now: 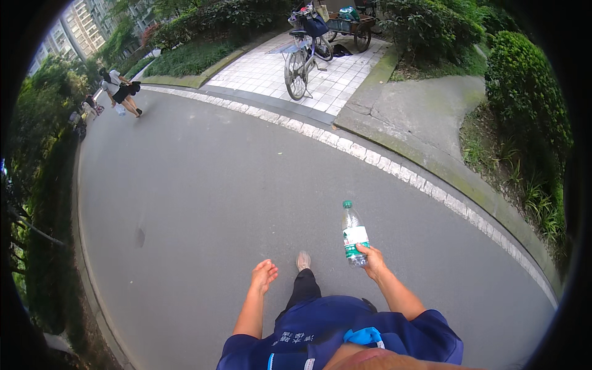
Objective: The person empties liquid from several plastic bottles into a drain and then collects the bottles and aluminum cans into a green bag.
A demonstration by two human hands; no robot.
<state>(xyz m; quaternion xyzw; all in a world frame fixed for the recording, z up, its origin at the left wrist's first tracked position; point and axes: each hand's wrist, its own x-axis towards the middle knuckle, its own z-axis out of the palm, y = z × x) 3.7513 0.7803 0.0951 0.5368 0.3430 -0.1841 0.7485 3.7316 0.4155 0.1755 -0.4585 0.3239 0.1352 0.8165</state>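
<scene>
My right hand point(374, 262) is closed around the lower part of a clear plastic bottle point(355, 235). The bottle has a green cap and a white and green label, and is held nearly upright, with its cap end away from me. No liquid can be made out inside it. My left hand point(264, 275) hangs in front of me to the left, its fingers curled in and nothing visible in them. Between the hands, one shoe point(303, 260) shows on the grey road.
The grey road point(203, 179) curves to the far left, edged by a pale stone kerb strip point(370, 155). A parked bicycle point(298, 68) and a cart point(354, 28) stand on white paving ahead. A walking person point(119, 91) is far left. Bushes point(527, 92) line the right.
</scene>
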